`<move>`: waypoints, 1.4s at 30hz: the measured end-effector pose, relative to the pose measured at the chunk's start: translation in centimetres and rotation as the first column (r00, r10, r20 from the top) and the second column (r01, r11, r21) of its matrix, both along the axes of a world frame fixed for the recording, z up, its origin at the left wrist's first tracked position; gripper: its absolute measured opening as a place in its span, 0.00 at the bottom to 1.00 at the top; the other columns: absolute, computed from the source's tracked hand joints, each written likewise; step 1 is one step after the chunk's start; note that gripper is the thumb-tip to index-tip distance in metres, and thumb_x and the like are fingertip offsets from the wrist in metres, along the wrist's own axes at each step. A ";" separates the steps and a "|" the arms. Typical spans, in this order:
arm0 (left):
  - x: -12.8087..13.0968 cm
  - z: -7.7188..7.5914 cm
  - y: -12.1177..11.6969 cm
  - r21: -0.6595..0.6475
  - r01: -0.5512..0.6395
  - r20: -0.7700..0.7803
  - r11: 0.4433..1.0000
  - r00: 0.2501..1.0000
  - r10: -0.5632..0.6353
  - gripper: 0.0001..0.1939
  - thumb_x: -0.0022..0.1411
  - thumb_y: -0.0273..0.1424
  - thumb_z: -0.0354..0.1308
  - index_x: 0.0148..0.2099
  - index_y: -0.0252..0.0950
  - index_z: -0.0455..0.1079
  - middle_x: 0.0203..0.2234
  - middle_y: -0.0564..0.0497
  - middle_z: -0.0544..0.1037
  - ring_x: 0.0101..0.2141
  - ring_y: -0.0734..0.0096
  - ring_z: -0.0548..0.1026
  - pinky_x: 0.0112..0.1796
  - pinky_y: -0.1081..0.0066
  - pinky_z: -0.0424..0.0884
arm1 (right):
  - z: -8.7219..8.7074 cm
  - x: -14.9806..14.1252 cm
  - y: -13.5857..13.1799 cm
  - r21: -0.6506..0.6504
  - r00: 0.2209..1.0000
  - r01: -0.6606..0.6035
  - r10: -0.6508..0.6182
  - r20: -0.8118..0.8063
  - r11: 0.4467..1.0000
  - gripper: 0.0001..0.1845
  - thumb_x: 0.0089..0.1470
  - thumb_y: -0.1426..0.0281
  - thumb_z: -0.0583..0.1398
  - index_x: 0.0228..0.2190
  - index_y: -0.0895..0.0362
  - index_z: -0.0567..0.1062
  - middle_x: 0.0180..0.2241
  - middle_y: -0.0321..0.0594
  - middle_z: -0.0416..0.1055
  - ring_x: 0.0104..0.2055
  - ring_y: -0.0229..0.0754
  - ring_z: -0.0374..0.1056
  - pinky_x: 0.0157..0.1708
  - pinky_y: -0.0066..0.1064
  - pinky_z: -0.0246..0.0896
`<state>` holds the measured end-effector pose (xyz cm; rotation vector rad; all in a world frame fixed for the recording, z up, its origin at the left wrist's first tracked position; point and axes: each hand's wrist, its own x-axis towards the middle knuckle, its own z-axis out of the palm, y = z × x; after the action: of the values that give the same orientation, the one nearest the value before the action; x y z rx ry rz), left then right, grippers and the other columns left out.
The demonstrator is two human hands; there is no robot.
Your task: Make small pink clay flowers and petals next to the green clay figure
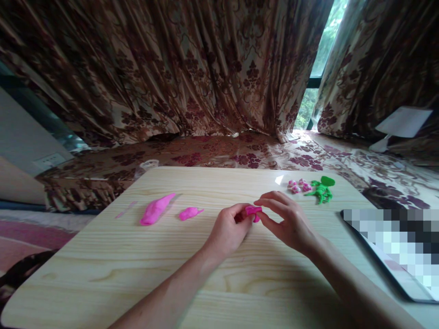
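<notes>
My left hand (230, 228) is closed, its thumb and fingers pinching a small darker pink piece of modelling clay (254, 210) above the middle of the table. From the right, my right hand (286, 219) reaches the same piece. One of its fingertips touches the clay's edge, while the other fingers stretch out apart from it. Part of the piece is hidden by my left fingers. On the table to the left lie a small pink clay lump (189, 213) with a thin tail and a larger tapered pink clay lump (156, 210).
Pink-and-white clay balls (299, 186) and green clay shapes (322, 191) lie at the wooden table's (113, 260) back right. A tablet-like device (387, 260) with a blurred screen is at the right edge. Faint pink strips (126, 209) lie far left. Behind are patterned curtains (206, 68).
</notes>
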<state>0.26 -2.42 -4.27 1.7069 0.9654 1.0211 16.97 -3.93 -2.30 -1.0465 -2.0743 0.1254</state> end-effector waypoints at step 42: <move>0.2 0.5 -0.6 0.057 0.016 -0.072 0.998 0.997 -0.012 0.09 0.57 0.32 0.52 0.35 0.35 0.72 0.25 0.52 0.73 0.28 0.73 0.68 0.30 0.74 0.62 | 0.6 0.5 0.1 -0.010 0.999 -0.035 0.035 0.004 0.999 0.11 0.56 0.69 0.55 0.41 0.55 0.73 0.36 0.43 0.71 0.38 0.41 0.66 0.37 0.33 0.63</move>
<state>0.48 -3.02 -3.73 1.8055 0.9767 0.9934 17.47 -3.88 -1.72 -1.0176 -2.0984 0.1509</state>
